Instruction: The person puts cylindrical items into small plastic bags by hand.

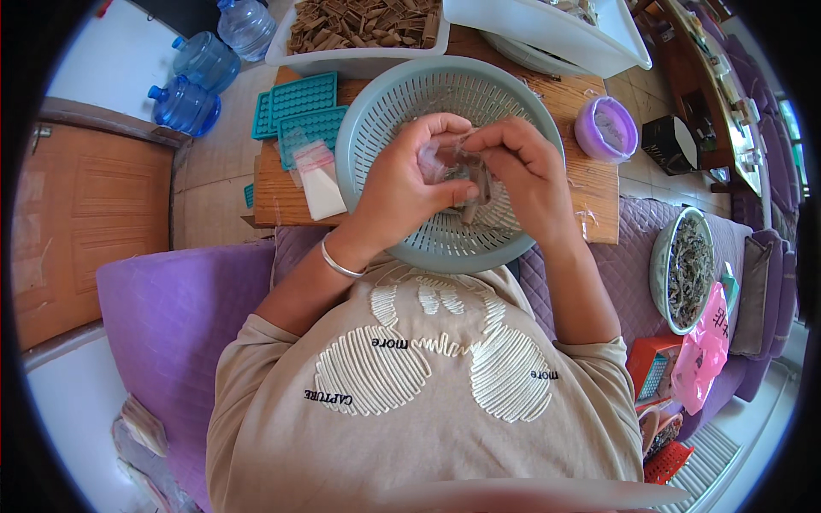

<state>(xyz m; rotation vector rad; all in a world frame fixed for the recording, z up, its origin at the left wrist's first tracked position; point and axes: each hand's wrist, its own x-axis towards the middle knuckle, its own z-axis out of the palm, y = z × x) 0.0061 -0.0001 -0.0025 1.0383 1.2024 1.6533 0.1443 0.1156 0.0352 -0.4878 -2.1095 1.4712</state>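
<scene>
Both my hands are raised over a grey-green plastic colander (505, 90) on the wooden table. A crumpled clear plastic bag (434, 162) sits in the curl of my left hand (398, 175), whose thumb points to the right. The fingertips of my right hand (528, 171) pinch at the bag's edge, close to the left fingers. Just below the fingertips show a few brownish stick-like pieces (470, 212); whether they are inside the bag I cannot tell. The fingers partly hide the bag and the colander's floor.
A white tub (359, 53) of brown pieces stands behind the colander, with a second white tub (556, 30) to its right. Teal moulds (299, 98) and white plastic bags (321, 190) lie left. Right are a purple container (605, 128) and, on the sofa, a filled basin (663, 265).
</scene>
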